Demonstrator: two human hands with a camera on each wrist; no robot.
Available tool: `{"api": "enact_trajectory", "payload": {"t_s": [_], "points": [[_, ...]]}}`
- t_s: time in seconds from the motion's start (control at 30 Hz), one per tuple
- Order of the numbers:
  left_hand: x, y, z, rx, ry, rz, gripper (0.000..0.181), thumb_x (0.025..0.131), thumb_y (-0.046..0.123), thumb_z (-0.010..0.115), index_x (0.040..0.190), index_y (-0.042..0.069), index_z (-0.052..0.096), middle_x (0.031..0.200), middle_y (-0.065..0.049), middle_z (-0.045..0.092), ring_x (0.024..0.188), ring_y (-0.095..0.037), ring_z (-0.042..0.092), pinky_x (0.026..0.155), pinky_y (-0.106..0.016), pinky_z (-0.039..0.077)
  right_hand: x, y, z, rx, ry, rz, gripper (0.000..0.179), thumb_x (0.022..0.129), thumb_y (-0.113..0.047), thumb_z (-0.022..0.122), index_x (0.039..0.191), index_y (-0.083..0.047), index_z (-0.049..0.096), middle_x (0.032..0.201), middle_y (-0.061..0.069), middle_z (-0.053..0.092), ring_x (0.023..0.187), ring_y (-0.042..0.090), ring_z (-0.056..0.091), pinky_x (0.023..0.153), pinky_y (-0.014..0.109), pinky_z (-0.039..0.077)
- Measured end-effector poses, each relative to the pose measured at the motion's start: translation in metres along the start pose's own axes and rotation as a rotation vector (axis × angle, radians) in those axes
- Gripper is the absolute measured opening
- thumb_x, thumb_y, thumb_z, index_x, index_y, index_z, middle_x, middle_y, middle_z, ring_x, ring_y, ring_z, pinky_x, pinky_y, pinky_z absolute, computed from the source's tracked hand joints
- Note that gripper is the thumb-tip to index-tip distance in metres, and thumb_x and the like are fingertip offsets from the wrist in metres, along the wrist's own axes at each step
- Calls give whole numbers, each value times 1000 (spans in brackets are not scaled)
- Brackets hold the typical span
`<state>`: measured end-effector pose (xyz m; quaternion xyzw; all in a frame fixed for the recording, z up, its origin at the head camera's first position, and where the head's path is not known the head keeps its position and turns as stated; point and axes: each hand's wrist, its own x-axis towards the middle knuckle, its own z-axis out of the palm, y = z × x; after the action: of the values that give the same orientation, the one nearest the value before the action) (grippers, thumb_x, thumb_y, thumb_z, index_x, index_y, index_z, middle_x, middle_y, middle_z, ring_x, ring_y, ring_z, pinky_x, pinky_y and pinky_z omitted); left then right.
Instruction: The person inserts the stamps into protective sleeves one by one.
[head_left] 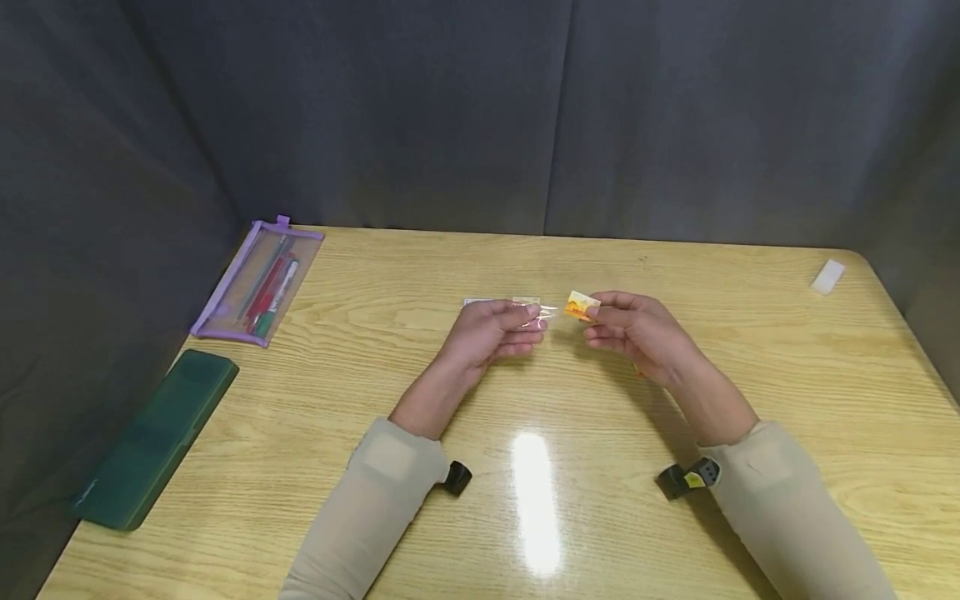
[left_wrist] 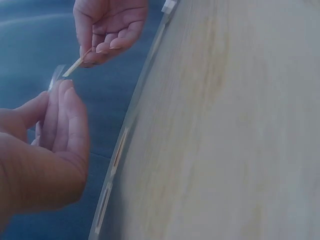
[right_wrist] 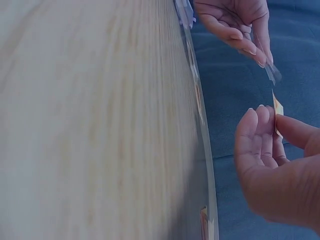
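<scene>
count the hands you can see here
2: the left hand, over the middle of the table, pinching clear plastic; the right hand, just to its right, pinching a small orange-and-yellow card. No others show.

Right of frame centre, a small yellow-and-orange card (head_left: 579, 305), pinched in the right hand (head_left: 641, 333), is just apart from a clear plastic sleeve (head_left: 550, 312) pinched in the left hand (head_left: 487, 333).

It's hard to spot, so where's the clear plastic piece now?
Near the middle of the head view, the left hand pinches the clear plastic piece, just left of the orange card in the right hand.
</scene>
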<state>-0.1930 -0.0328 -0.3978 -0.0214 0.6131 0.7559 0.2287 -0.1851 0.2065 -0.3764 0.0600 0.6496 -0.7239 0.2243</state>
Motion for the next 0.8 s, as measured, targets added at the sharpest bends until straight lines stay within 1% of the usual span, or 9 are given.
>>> {"api": "enact_trajectory", "payload": {"t_s": [0.17, 0.3, 0.37, 0.5, 0.6, 0.7, 0.8], "points": [[-1, 1, 1, -18, 41, 14, 37, 97, 22, 71, 119, -7, 69, 102, -13, 79, 85, -14, 77, 74, -25, 63, 0, 0, 1, -3, -5, -1, 26, 103, -11, 59, 126, -3, 51, 93, 1, 71, 80, 10, 72, 78, 22, 62], [-2, 2, 2, -28, 71, 23, 33, 96, 22, 72, 117, -4, 72, 100, -11, 79, 82, -11, 77, 73, -24, 62, 0, 0, 2, -2, -16, -4, 23, 103, -12, 60, 123, -4, 54, 93, 1, 71, 79, 9, 72, 79, 23, 62], [-2, 2, 2, -33, 88, 28, 31, 96, 21, 73, 115, -3, 73, 97, -9, 79, 78, -10, 76, 71, -23, 62, 0, -1, -1, 11, -24, -6, 19, 102, -14, 62, 119, -6, 58, 91, 0, 71, 79, 9, 72, 80, 23, 62], [-2, 2, 1, -30, 108, 46, 30, 96, 19, 72, 115, -3, 73, 90, -5, 77, 73, -8, 75, 68, -22, 62, -3, -5, -12, 108, -41, -39, 8, 100, -14, 65, 107, -9, 66, 87, 1, 73, 77, 10, 72, 77, 23, 62], [-2, 2, 1, -19, 115, 55, 30, 96, 21, 72, 115, -3, 72, 92, -6, 78, 72, -7, 74, 68, -21, 62, -5, -8, -19, 175, -65, -61, 6, 101, -11, 63, 102, -10, 69, 86, 3, 73, 77, 11, 72, 76, 23, 62], [-2, 3, 0, -1, 116, 57, 32, 96, 24, 73, 115, -1, 73, 98, -9, 79, 72, -8, 74, 70, -22, 62, -6, -8, -20, 160, -76, -55, 7, 101, -11, 63, 100, -10, 69, 86, 2, 74, 78, 12, 72, 77, 24, 62], [-2, 2, 1, 10, 116, 65, 33, 95, 27, 73, 114, 0, 75, 101, -11, 79, 73, -8, 74, 71, -23, 62, -5, -8, -16, 104, -62, -38, 5, 100, -13, 64, 100, -11, 69, 87, 1, 74, 79, 12, 72, 79, 24, 62]]}}
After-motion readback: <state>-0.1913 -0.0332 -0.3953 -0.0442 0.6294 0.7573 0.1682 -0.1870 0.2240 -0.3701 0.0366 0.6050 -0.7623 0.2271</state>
